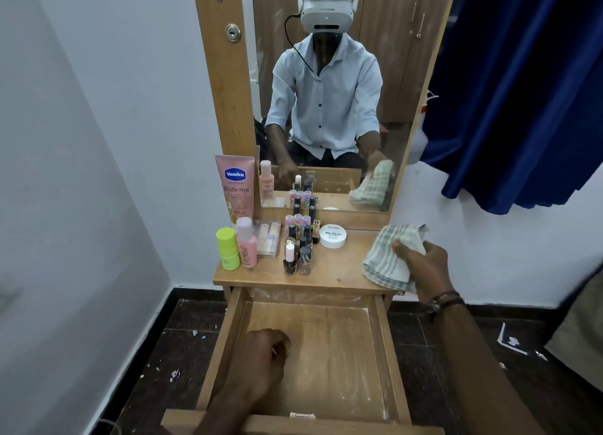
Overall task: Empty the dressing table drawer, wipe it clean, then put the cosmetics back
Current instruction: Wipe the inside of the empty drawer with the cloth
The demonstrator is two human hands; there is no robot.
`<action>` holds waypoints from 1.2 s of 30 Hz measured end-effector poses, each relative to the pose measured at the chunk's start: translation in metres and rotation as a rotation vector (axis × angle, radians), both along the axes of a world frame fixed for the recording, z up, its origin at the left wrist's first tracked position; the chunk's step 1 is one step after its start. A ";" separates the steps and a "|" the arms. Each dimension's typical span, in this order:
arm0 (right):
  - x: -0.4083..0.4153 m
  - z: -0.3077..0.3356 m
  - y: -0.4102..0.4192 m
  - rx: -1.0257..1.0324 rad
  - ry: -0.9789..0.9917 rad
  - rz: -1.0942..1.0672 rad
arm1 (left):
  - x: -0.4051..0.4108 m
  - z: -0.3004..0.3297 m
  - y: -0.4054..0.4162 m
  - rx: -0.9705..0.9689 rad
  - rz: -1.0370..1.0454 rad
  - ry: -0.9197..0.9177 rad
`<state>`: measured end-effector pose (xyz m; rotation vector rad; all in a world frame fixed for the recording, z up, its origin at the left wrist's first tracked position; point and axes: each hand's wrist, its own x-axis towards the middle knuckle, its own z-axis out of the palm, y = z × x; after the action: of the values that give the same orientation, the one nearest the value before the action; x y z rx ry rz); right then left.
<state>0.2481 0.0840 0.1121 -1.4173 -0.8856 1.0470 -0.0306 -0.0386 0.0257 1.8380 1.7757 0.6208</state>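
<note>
The wooden drawer (385, 343) is pulled out, its floor streaked with white dust. My left hand (266, 353) lies inside it near the left wall, fingers curled; whether it holds anything I cannot tell. My right hand (424, 264) grips a green-and-white checked cloth (388, 258) over the right end of the dressing table top (339, 264). The cosmetics stand on the top: a pink Vaseline tube (235, 189), a green bottle (227, 247), a pink bottle (245, 242), several nail polish bottles (298, 245), a palette (268, 238) and a white nail polish remover tub (332, 235).
A mirror (326, 91) rises behind the table top and reflects me. A blue curtain (522, 91) hangs at the right. White walls flank the table. The dark floor (156, 353) has bits of litter on it.
</note>
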 end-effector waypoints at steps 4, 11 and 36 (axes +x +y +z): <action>-0.001 0.019 -0.063 0.011 0.119 0.237 | 0.023 0.031 -0.006 -0.023 0.243 -0.662; -0.043 -0.021 -0.124 -0.159 0.105 0.457 | 0.053 0.044 -0.007 -0.417 0.315 -1.259; -0.084 -0.069 -0.088 -0.223 -0.199 0.019 | -0.073 0.001 -0.012 0.025 0.359 -0.121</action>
<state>0.1643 -0.0041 0.0429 -1.7261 -0.9482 1.0571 -0.1037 -0.0502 0.0269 1.4710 2.0379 0.8710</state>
